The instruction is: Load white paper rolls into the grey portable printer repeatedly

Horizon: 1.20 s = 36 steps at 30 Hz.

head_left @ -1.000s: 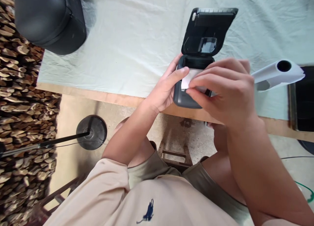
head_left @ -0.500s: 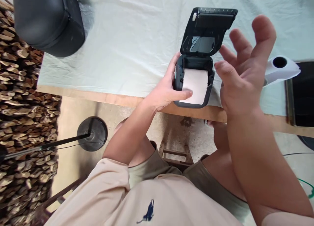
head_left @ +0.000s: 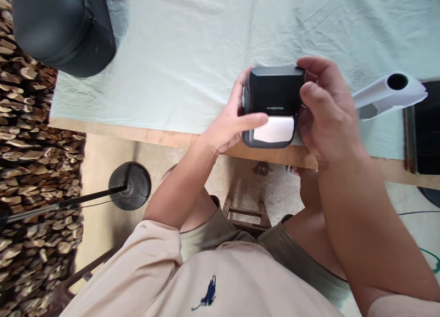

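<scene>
The small black printer (head_left: pixel 273 103) sits at the near edge of the table (head_left: pixel 178 78), on the pale green cloth that covers the tabletop, and both hands close on it from either side. The left hand (head_left: pixel 228 124) grips the printer's left wall: its fingers lie up along that side and its thumb (head_left: pixel 252 120) stretches across the front, the tip touching the left end of the white paper (head_left: pixel 274 129) that shows at the printer's mouth. The right hand (head_left: pixel 325 115) wraps the printer's right side, fingers curled over the top right corner of the lid (head_left: pixel 275 90) and the thumb pressed against the lid's right edge, so this hand holds the printer too, half closed around it.

The printer is a boxy dark grey to black unit with rounded corners. Its lid lies down over the body, matt black, with a small line of pale lettering near its front edge, too small to read. Below the lid a strip of white paper shows in the front opening, framed by the darker rim of the body.

Right of the printer, just beyond the right hand, a white roll (head_left: pixel 390 94) with a dark hollow core lies on the cloth. Far to the left of the printer, at the table's back corner, stands a large black rounded case (head_left: pixel 62 28).
</scene>
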Motion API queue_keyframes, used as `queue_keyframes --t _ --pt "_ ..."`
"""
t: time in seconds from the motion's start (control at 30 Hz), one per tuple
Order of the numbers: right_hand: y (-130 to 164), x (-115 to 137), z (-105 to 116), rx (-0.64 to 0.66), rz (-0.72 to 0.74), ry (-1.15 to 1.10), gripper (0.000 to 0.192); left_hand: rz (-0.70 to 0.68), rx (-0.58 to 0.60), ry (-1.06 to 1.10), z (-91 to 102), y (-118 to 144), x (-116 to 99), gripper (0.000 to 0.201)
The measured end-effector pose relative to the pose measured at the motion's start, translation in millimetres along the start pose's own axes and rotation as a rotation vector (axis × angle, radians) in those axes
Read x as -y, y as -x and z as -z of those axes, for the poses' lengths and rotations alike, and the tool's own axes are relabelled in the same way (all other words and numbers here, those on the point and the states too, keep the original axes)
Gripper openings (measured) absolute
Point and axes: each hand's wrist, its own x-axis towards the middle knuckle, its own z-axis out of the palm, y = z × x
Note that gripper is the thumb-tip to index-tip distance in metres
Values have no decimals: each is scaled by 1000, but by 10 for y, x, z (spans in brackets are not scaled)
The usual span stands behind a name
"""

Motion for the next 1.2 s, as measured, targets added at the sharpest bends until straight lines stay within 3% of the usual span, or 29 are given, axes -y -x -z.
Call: queue_keyframes --t 0.2,0.37,0.5,0.6,0.7,0.9,0.97,1.1,1.2 --pt "75 98 -71 144 -133 -77 70 25 -138 123 -153 64 -79 46" --pt "98 135 -36 118 -187 -51 70 97 -162 161 -216 110 -149 31" --pt "99 126 -37 53 -216 -68 67 102 -136 356 -220 93 -165 20" --pt "89 122 -63 -10 -174 -150 64 83 -108 479 -249 64 -123 26" --pt "80 130 -116 15 -76 -237 66 20 -176 487 -320 40 -55 32" --pt "88 111 -211 38 -30 -236 73 47 -302 308 -340 6 55 64" --pt "97 97 -201 47 -36 -255 73 34 -297 243 -293 -11 76 63" --pt "108 86 -117 81 -36 -230 76 11 -235 216 -226 -35 102 40" --pt "101 136 -13 157 -16 -132 78 28 -228 186 -237 -26 91 47"
